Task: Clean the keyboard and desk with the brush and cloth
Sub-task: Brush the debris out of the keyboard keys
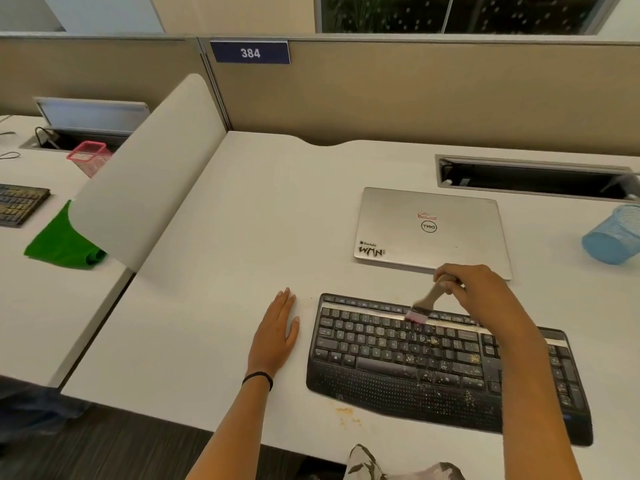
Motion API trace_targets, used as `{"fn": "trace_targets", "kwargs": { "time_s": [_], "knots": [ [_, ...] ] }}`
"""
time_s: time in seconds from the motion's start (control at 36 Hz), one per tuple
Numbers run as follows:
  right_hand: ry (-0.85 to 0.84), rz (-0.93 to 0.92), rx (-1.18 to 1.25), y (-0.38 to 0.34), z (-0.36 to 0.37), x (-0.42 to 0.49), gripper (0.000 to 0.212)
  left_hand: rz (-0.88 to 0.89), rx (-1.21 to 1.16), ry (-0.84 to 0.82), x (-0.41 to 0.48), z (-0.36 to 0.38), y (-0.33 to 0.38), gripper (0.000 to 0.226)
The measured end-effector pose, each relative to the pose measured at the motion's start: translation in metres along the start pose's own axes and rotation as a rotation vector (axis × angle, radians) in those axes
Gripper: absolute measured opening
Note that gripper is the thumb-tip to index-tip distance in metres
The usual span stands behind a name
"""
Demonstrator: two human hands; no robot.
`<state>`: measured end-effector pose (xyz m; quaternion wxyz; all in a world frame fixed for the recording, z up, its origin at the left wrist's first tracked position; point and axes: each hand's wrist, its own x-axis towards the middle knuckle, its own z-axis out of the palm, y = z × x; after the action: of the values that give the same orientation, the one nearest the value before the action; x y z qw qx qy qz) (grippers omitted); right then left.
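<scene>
Blue mesh cup point(613, 237) far right on desk point(259, 220), contents unseen. Left hand point(277, 330) flat beside keyboard point(381, 368), fingers straight. Right hand point(474, 289) gripping brush point(424, 303), bristles on upper keys.

White desk point(242, 209) carries keyboard point(381, 379), laptop point(398, 220), blue cup point(613, 237).

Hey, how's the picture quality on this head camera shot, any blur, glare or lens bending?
Head view: wide-angle distortion slants things near the edges, like the blue mesh cup; the brush in the right hand looks slightly smeared; keyboard legends are soft; light is even and warm, no strong glare on the laptop.
</scene>
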<state>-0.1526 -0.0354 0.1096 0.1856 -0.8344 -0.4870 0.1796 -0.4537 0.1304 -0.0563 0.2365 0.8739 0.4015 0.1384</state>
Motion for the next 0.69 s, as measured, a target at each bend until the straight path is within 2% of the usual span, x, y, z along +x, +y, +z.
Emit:
{"fn": "trace_targets", "kwargs": {
  "time_s": [0.17, 0.33, 0.47, 0.56, 0.69],
  "knots": [
    [0.006, -0.095, 0.082, -0.016, 0.016, 0.003, 0.017, 0.000, 0.000, 0.010, 0.000, 0.001, -0.001, 0.065],
    [0.174, -0.109, 0.121, -0.007, 0.010, 0.002, 0.017, 0.000, 0.002, 0.018, 0.000, 0.002, -0.002, 0.064],
    [0.064, -0.097, 0.227, -0.001, 0.012, 0.000, 0.018, -0.002, 0.010, 0.009, 0.001, 0.004, -0.004, 0.064],
    [-0.005, -0.067, 0.193, 0.000, 0.015, 0.001, 0.017, -0.004, 0.011, 0.003, 0.001, 0.004, -0.005, 0.064],
    [0.132, -0.041, 0.122, 0.005, 0.012, 0.000, 0.018, -0.002, 0.008, 0.009, 0.001, 0.004, -0.005, 0.064]
  ]
}}
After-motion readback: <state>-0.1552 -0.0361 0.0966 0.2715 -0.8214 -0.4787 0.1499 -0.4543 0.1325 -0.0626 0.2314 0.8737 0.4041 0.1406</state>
